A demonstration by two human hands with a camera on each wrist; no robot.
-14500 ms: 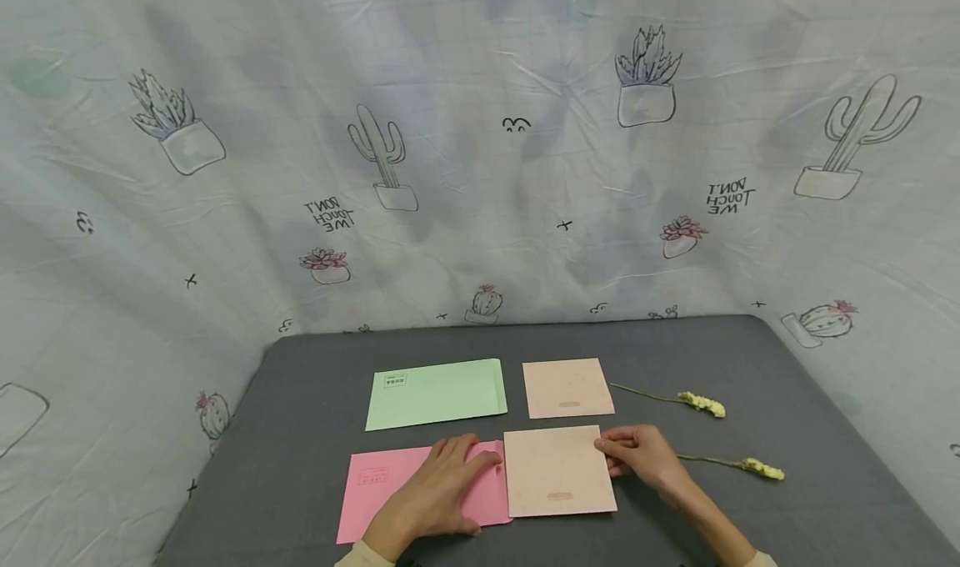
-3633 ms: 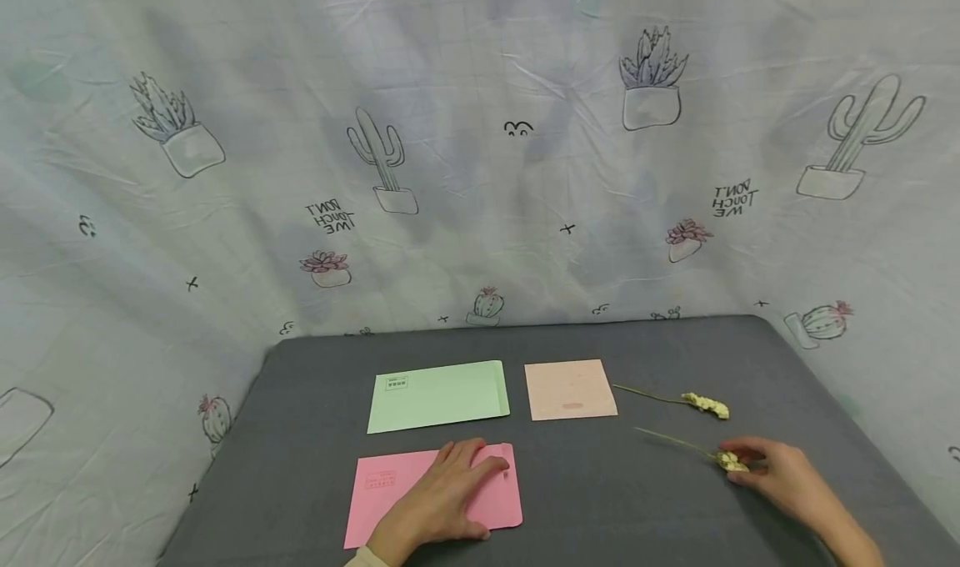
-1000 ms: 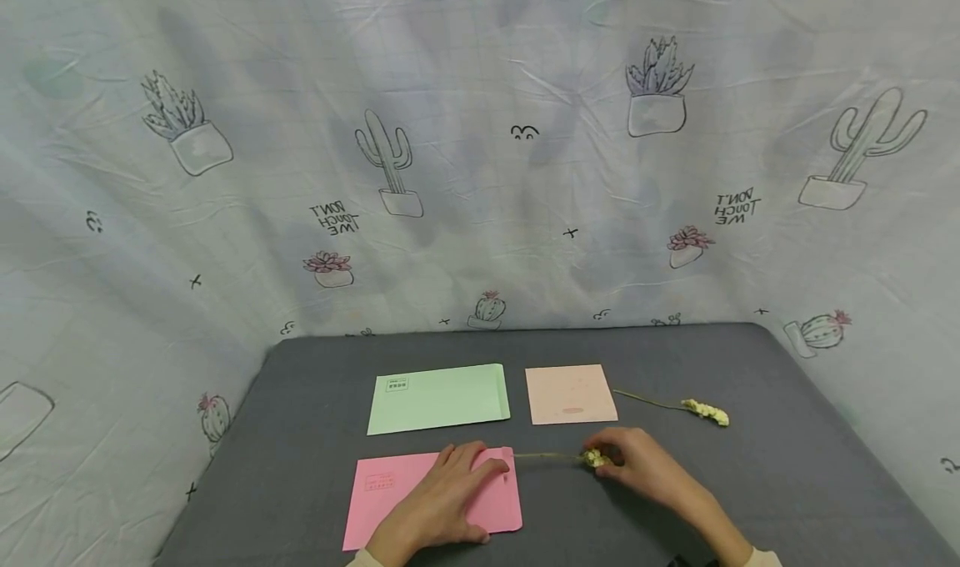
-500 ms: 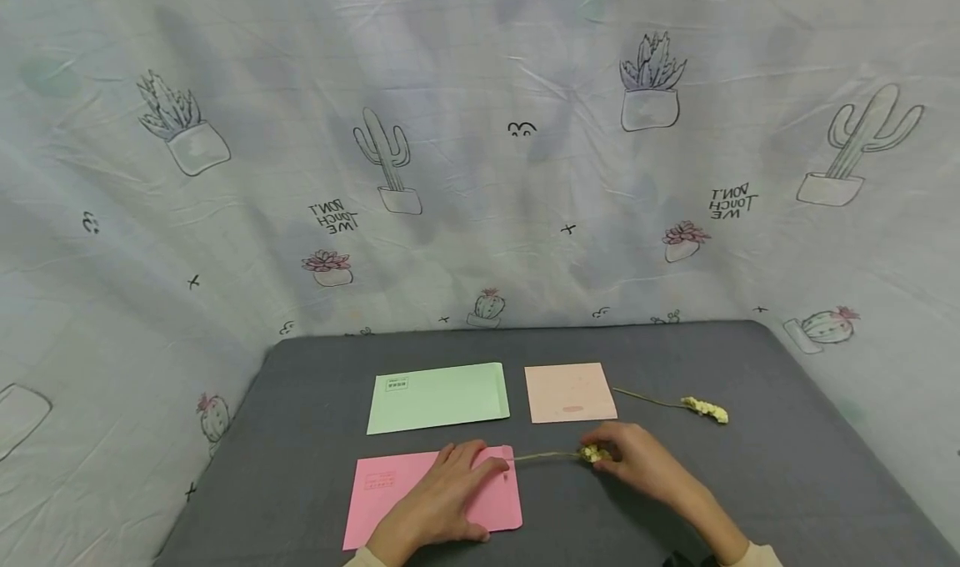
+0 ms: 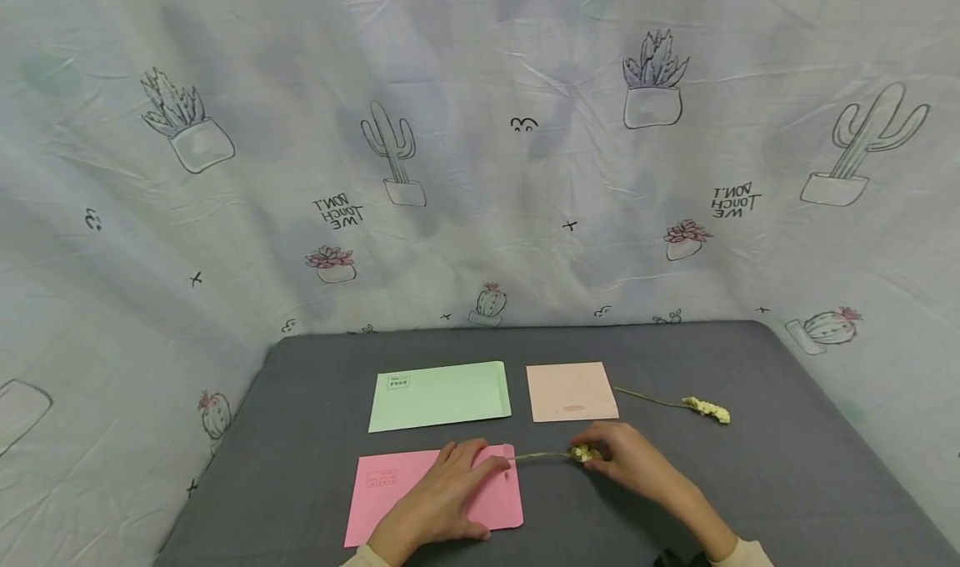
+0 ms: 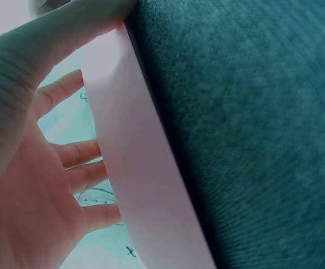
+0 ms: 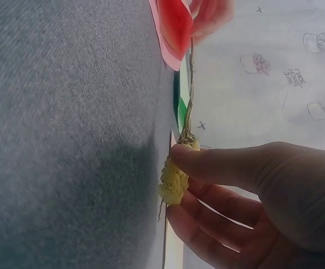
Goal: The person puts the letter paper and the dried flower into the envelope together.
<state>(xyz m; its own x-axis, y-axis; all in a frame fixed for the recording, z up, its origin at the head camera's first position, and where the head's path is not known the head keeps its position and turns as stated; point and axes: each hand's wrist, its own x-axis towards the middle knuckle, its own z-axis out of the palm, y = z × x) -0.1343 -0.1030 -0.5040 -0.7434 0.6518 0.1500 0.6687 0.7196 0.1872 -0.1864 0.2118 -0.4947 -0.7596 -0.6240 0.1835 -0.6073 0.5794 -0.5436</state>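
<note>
In the head view my left hand [image 5: 442,492] spans the pink envelope [image 5: 386,488], fingers at its far edge and thumb at its near edge. Its right-hand mouth bulges apart in the right wrist view. My right hand [image 5: 633,459] pinches a dried flower [image 5: 582,453] by its pale yellow blossom. The thin stem points left, and its tip overlaps the envelope's right end. Whether the tip is inside the mouth, I cannot tell. In the right wrist view the thumb and fingertips enclose the blossom [image 7: 175,178].
Behind the pink envelope lies a green envelope [image 5: 441,398]. To its right are a beige card [image 5: 572,393] and a second dried flower [image 5: 705,409]. Everything rests on a dark grey table [image 5: 795,467], with a cactus-print cloth [image 5: 480,175] hanging behind.
A second beige card, once beside the pink envelope, has gone from view. My right hand has picked up the near flower, brought it left to the envelope, and lately edged it slightly further left.
</note>
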